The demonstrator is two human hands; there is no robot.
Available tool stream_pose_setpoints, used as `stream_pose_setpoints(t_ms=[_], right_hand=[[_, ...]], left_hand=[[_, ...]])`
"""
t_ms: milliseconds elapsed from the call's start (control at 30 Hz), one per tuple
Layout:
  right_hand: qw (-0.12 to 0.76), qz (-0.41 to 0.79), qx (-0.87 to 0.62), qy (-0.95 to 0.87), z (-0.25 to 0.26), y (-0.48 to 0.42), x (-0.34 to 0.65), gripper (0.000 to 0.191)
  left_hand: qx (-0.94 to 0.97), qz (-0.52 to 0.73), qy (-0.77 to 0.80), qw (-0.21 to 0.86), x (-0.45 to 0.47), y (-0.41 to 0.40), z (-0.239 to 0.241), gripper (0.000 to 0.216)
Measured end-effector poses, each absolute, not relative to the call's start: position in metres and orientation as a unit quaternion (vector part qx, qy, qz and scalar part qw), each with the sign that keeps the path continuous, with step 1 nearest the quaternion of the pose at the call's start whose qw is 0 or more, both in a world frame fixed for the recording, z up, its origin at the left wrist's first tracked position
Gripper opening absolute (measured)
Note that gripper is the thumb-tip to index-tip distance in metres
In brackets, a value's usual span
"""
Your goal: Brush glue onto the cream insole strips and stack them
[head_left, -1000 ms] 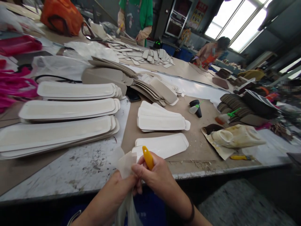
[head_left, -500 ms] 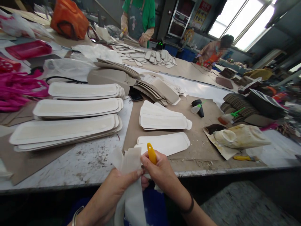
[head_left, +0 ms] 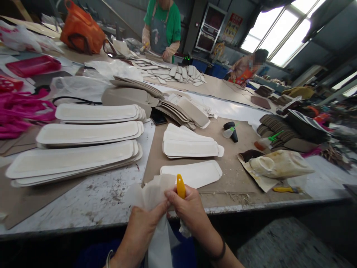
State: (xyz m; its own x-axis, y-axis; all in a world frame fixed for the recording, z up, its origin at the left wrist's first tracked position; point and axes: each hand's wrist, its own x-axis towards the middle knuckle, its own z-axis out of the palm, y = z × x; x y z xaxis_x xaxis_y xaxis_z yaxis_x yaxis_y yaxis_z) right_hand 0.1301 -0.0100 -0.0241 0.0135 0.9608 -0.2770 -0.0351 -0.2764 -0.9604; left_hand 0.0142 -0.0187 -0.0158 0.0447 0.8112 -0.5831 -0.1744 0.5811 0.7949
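Note:
My left hand [head_left: 141,227] is closed on a thin white backing strip [head_left: 150,193] that fans up above the fingers and hangs down below the table edge. My right hand [head_left: 188,212] is closed around a yellow-handled tool [head_left: 181,186], whose handle sticks up between thumb and fingers; its fingertips meet the left hand's on the strip. Both hands are at the near edge of the table [head_left: 92,201]. Just beyond them lies a flat white oblong piece [head_left: 195,173] on brown cardboard [head_left: 234,167].
Three stacks of long white pieces [head_left: 83,149] lie to the left, and a smaller white stack [head_left: 189,145] sits ahead. A lumpy glue-coated container [head_left: 279,165] and a yellow tool [head_left: 287,189] lie to the right. Pink items [head_left: 19,111] sit far left. Two other people work at the far tables.
The white strip was pulled up and spread wider between my hands, then bunched again. My head view shifted slightly; the hands stayed at the table edge.

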Motion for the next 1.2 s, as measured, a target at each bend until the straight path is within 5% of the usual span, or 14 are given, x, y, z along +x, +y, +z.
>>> stream_pose_setpoints(t_ms=[200,500,1200], right_hand=[[0.462,0.561,-0.566,-0.389,-0.028,-0.008,0.131,0.033],[0.478,0.538,-0.601,-0.348,-0.036,-0.011,0.14,0.041],[0.459,0.554,-0.592,-0.363,-0.034,-0.016,0.139,0.036]], left_hand=[[0.296,0.353,0.598,0.656,0.012,-0.02,-0.017,0.039],[0.238,0.362,0.548,0.716,0.008,-0.024,-0.027,0.063],[0.221,0.328,0.588,0.706,0.009,-0.024,-0.022,0.055]])
